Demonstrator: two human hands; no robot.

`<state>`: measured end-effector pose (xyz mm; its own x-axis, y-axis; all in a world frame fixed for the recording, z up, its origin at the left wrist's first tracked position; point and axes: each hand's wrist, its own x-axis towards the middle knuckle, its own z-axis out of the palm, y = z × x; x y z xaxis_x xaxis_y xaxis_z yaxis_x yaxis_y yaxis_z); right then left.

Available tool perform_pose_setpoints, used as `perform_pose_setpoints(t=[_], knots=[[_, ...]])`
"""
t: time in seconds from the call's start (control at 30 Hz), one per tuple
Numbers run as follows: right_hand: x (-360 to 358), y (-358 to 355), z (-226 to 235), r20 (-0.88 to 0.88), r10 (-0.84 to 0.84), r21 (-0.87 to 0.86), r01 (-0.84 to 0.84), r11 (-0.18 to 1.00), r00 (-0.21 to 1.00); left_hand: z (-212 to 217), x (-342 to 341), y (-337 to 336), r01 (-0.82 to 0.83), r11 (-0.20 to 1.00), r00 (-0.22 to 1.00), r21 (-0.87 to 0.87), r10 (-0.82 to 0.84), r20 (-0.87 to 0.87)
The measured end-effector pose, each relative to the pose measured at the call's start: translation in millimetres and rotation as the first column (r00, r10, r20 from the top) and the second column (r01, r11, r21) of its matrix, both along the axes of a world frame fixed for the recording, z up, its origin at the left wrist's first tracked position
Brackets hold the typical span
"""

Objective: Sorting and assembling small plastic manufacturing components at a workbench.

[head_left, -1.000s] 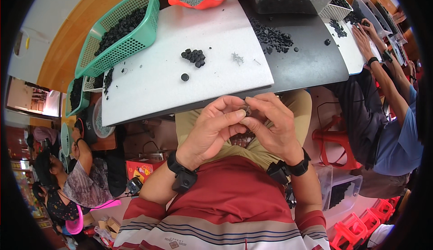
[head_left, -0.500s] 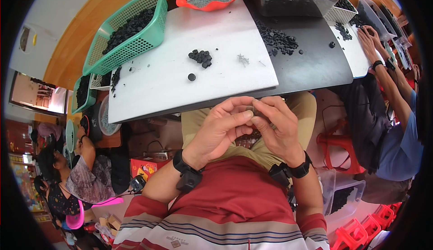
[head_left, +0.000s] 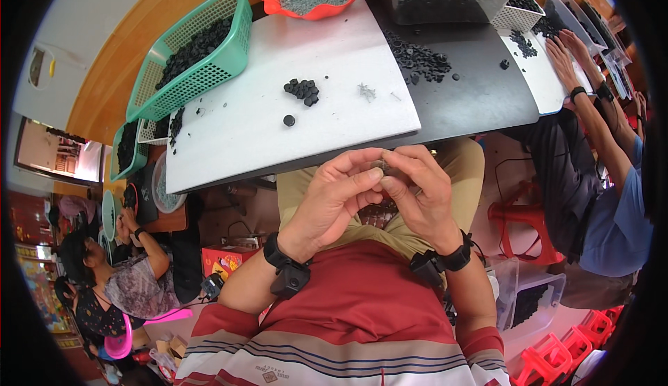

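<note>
My left hand (head_left: 337, 194) and my right hand (head_left: 423, 194) meet in front of the table's near edge, above my lap. Thumbs and forefingers of both pinch a small greyish thing (head_left: 380, 166) between them; the fingers cover most of it, so its kind cannot be made out. Beyond them, on a white foam board (head_left: 243, 125), lies a pile of small black round parts (head_left: 302, 91). One black disc-like part (head_left: 289, 121) sits apart, nearer to me. A little heap of thin grey pieces (head_left: 366, 92) lies to the right of the pile.
At the left stands a green basket (head_left: 236, 55) of black parts. A red wavy-rimmed bowl (head_left: 271, 3) of grey pieces is at the back, beside a clear bin (head_left: 452, 3). Loose black parts (head_left: 421, 59) cover some of the dark tabletop (head_left: 480, 97). Co-workers sit on both sides.
My hands stay pinched together at nearly the same spot, with the fingertips slightly shifted. The view has moved a little. The left co-worker's arm and the right co-worker's hands have moved.
</note>
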<state>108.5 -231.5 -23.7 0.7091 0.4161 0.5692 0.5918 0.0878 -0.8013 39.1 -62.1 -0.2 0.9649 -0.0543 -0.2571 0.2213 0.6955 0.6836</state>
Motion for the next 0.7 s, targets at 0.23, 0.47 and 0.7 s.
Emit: perform_pose_setpoints(t=[0.23, 0.47, 0.7], knots=[[0.6, -1.9, -3.8, -0.048, 0.029, 0.065, -0.026, 0.998, 0.998, -1.3, -0.9, 0.3, 0.014, 1.0, 1.0, -0.003, -0.014, -0.003], [0.5, -3.7, -1.7, -0.05, 0.026, 0.082, -0.021, 0.996, 0.998, 0.4, 1.2, -2.9, 0.007, 1.0, 1.0, 0.002, -0.007, -0.006], [-0.4, -3.5, -4.6, -0.08, 0.0, 0.088, 0.007, 0.996, 0.997, 0.1, 3.3, -8.1, -0.015, 1.0, 1.0, 0.028, 0.015, -0.005]])
